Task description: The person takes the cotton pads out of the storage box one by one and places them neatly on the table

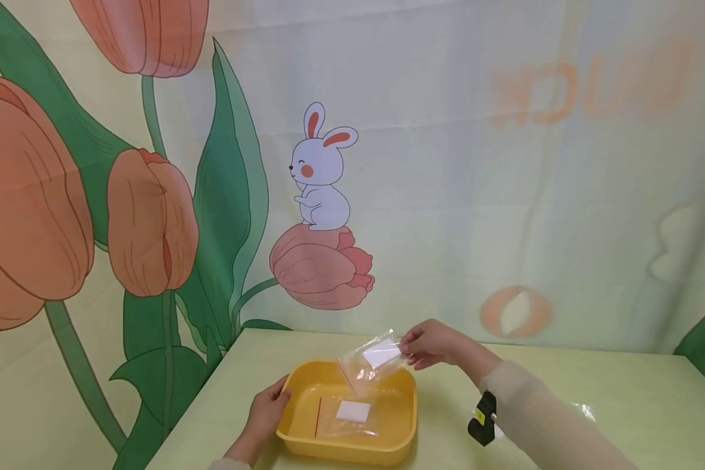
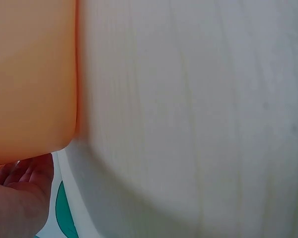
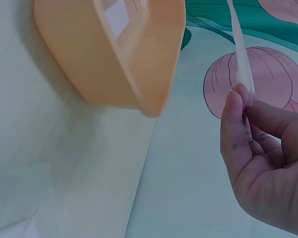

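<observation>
My right hand (image 1: 437, 344) pinches one edge of a clear zip bag (image 1: 361, 372) with a white piece inside and a red seal line. That bag hangs above the far right rim of a yellow plastic bin (image 1: 388, 450); the right wrist view shows it edge-on between thumb and fingers (image 3: 233, 114). On the bin's floor lies a second clear zip bag (image 1: 329, 424), also holding a white piece (image 1: 353, 411). My left hand (image 1: 264, 411) grips the bin's left wall, thumb by the rim. The left wrist view shows its curled fingers (image 2: 27, 171) partly hidden by the bin.
More clear plastic (image 1: 584, 411) lies on the pale table (image 1: 652, 391) to the right, partly behind my right sleeve. Another bag (image 3: 25, 230) shows at the lower left of the right wrist view. A printed tulip-and-rabbit curtain (image 1: 423, 196) hangs behind the table.
</observation>
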A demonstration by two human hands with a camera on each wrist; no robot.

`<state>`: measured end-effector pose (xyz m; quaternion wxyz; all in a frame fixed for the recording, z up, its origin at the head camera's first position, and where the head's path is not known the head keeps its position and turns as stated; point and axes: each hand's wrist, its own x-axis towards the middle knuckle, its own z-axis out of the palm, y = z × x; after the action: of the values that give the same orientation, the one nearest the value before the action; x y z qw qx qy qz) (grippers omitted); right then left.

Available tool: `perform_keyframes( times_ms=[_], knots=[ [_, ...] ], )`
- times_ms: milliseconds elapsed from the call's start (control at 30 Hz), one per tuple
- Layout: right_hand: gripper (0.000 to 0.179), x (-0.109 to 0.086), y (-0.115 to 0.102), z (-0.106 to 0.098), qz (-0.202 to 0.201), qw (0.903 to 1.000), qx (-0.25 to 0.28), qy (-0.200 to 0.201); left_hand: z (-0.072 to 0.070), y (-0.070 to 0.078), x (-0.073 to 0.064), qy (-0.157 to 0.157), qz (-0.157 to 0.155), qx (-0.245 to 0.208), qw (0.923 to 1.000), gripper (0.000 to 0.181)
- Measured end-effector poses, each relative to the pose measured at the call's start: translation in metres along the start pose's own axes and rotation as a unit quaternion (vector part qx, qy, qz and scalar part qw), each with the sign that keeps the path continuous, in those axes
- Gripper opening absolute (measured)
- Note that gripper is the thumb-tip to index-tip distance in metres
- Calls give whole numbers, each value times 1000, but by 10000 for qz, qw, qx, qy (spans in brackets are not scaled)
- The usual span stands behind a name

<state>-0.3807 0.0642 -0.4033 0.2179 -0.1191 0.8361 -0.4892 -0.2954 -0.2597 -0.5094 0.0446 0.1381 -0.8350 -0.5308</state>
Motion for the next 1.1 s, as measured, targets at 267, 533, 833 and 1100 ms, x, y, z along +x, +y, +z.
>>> perform_keyframes(
  times_ms=[267,533,833,1100],
  knots=[
    [18,-18,27,-15,-127,9989,455,26,1,-2,-1,75,18,-13,10000,45],
    [18,-39,58,-29,-185,9928,1181,110,2,-1,0,41,-112,-151,9998,46],
    [20,-66,93,-44,-223,9859,1653,160,1,0,0,52,-126,-64,9999,46],
    [16,-84,116,-52,-254,9828,1823,134,1,0,-1,18,-79,-74,9999,46]
  ],
)
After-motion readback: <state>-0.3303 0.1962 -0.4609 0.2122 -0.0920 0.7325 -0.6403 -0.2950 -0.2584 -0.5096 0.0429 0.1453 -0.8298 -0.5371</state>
